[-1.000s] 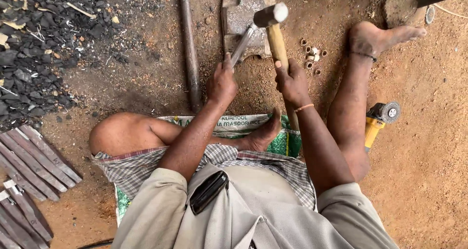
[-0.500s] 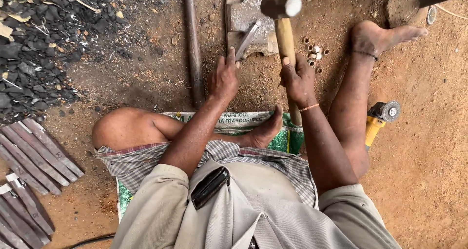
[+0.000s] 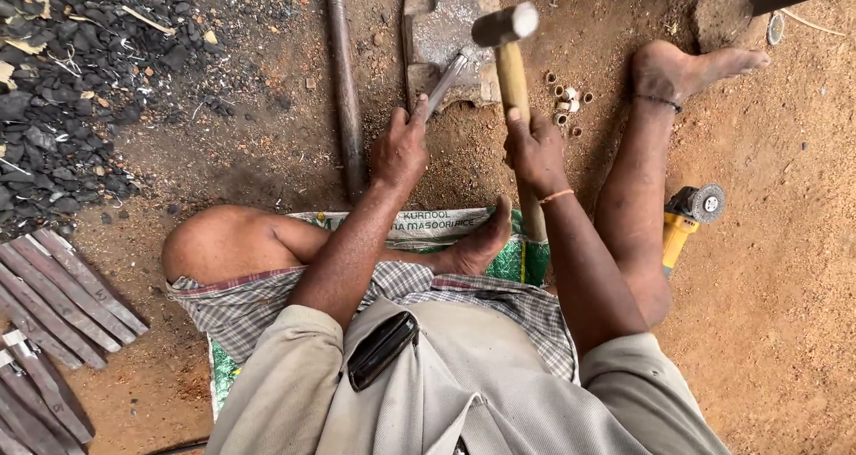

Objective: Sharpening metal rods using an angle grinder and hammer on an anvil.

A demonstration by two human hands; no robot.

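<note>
1. Head view: since half a second ago, the hammer [image 3: 506, 40] has swung lower, its head now just above the anvil block [image 3: 450, 36].
2. The right hand [image 3: 535, 147] is clenched around the wooden handle, forearm stretched forward.
3. The left hand [image 3: 399, 147] grips a thin metal blade [image 3: 446, 81], its tip resting on the block.
4. Both sit over bare dirt floor [image 3: 785, 286], with metal strips [image 3: 53, 303] to the left and an angle grinder [image 3: 687, 219] to the right.

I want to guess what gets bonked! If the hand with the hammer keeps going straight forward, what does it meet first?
Probably the metal block: the right hand points the hammer toward it, where the left hand rests a thin metal strip. Height is unclear.
</note>
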